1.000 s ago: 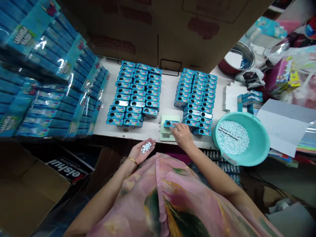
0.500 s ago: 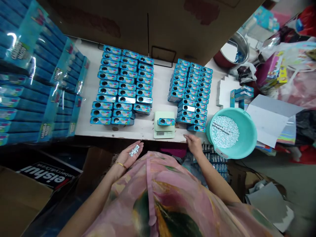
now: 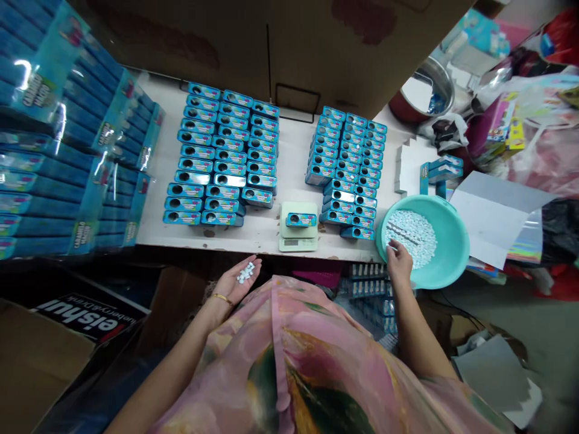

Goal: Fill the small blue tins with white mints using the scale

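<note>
My left hand (image 3: 231, 286) is cupped palm up in front of the table's edge, holding a small heap of white candies (image 3: 245, 273). Over the left rim of a turquoise basin (image 3: 455, 256) is my right hand (image 3: 400, 260), its fingers closed; anything between them is too small to make out. White pellets (image 3: 420, 232) like those in my palm lie in the basin, with a dark patterned strip (image 3: 402, 232) across them. Between my hands, a pale green scale (image 3: 298, 243) carries one blue tin (image 3: 301, 220).
Blue tins stand in rows at the left (image 3: 192, 150) and right (image 3: 348, 157) of the white table (image 3: 212, 241). Stacked display packs (image 3: 81, 181) rise at far left. Cardboard (image 3: 226, 48) walls the back. White papers (image 3: 488, 211) and bags crowd the right.
My right hand has moved right, from the table edge beside the scale to the basin's left rim. My left hand stays in place with the candies.
</note>
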Available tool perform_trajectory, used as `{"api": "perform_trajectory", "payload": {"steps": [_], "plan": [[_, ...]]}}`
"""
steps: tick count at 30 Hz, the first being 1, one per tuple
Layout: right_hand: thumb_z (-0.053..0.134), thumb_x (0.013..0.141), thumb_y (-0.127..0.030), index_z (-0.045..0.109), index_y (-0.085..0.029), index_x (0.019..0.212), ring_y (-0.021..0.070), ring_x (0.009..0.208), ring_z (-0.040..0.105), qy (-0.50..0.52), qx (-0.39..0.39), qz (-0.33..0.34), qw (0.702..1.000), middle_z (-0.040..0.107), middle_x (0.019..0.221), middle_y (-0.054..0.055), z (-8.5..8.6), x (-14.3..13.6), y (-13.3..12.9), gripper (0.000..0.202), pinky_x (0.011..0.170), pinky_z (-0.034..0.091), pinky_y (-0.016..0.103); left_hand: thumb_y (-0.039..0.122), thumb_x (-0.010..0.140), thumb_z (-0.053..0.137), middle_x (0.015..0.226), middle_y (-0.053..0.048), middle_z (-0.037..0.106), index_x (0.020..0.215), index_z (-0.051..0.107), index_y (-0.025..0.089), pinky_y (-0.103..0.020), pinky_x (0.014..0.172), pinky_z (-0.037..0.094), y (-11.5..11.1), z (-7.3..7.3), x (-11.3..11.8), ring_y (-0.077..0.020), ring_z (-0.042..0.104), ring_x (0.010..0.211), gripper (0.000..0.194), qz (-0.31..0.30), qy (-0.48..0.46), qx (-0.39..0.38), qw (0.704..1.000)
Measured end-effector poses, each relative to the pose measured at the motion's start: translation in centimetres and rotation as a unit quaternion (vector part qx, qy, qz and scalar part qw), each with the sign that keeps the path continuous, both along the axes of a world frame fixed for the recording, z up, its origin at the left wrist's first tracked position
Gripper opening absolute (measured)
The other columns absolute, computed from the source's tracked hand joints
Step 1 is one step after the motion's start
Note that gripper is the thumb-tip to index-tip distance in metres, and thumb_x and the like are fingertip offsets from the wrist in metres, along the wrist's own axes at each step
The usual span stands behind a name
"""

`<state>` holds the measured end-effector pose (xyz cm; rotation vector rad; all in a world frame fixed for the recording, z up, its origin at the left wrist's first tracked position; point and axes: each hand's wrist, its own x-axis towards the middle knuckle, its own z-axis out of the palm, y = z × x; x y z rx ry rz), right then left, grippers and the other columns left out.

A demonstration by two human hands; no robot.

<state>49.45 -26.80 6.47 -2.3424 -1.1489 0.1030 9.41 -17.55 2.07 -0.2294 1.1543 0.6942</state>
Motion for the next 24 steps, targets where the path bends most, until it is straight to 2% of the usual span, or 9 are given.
{"api": "perform_trajectory", "payload": {"steps": [3,5,10,16,18,21,24], "plan": [[0.046,0.078,-0.030,0.060,-0.020,0.093,0.0210,0.092,0.054,-0.041,0.047,0.081,0.995,0.060,0.094,0.011,0.9,-2.9,1.9,0.022,0.084,0.040,0.035,0.003,0.078,0.039,0.080,-0.016,0.064,0.094,0.057,0.004,-0.027,0.064,0.053,-0.3,0.1,0.1,-0.0177,0.063,0.074,0.024,-0.004,-0.003,0.001,1.000],[0.047,0.079,-0.029,0.060,-0.020,0.092,0.0187,0.092,0.053,-0.001,0.049,0.162,0.986,0.059,0.094,0.008,1.5,-5.4,3.9,0.021,0.084,0.041,0.035,0.003,0.078,0.039,0.082,-0.016,0.064,0.093,0.058,0.004,-0.027,0.067,0.053,-0.4,0.3,0.2,-0.0184,0.063,0.076,0.024,-0.010,-0.013,0.009,1.000],[0.046,0.081,-0.025,0.060,-0.020,0.095,0.0171,0.097,0.050,0.049,0.051,0.250,0.966,0.057,0.099,0.007,1.8,-11.3,7.8,0.021,0.086,0.040,0.035,-0.001,0.074,0.040,0.090,-0.017,0.064,0.092,0.059,0.004,-0.028,0.073,0.051,-0.5,1.2,0.4,-0.0195,0.061,0.084,0.026,-0.033,-0.034,0.045,0.998],[0.041,0.083,-0.024,0.058,-0.020,0.099,0.0172,0.095,0.050,0.075,-0.002,0.341,0.937,0.055,0.098,0.008,1.5,-16.4,7.1,0.023,0.083,0.041,0.033,-0.003,0.071,0.045,0.092,-0.015,0.064,0.092,0.060,0.006,-0.025,0.077,0.049,-0.6,2.4,0.9,-0.0175,0.061,0.086,0.028,-0.082,-0.040,0.068,0.994],[0.041,0.084,-0.024,0.055,-0.021,0.104,0.0170,0.095,0.049,0.084,-0.037,0.417,0.904,0.054,0.101,0.008,1.6,-18.3,6.5,0.025,0.083,0.041,0.032,-0.002,0.070,0.048,0.092,-0.014,0.064,0.093,0.061,0.007,-0.026,0.078,0.048,-0.6,2.7,1.6,-0.0178,0.061,0.085,0.028,-0.112,-0.057,0.073,0.989],[0.041,0.083,-0.020,0.050,-0.020,0.110,0.0171,0.095,0.047,0.062,-0.101,0.535,0.837,0.052,0.105,0.008,1.6,-20.9,5.8,0.028,0.081,0.042,0.031,-0.003,0.067,0.051,0.090,-0.011,0.065,0.092,0.062,0.009,-0.028,0.079,0.047,-0.8,3.0,3.0,-0.0180,0.061,0.084,0.030,-0.147,-0.087,0.073,0.983],[0.042,0.083,-0.018,0.052,-0.018,0.103,0.0172,0.088,0.046,0.021,-0.148,0.561,0.814,0.053,0.097,0.008,1.1,-22.0,5.3,0.022,0.077,0.042,0.030,-0.003,0.066,0.051,0.090,-0.010,0.065,0.093,0.062,0.011,-0.030,0.078,0.047,-1.2,2.9,3.7,-0.0187,0.060,0.086,0.032,-0.172,-0.109,0.067,0.977]]}}
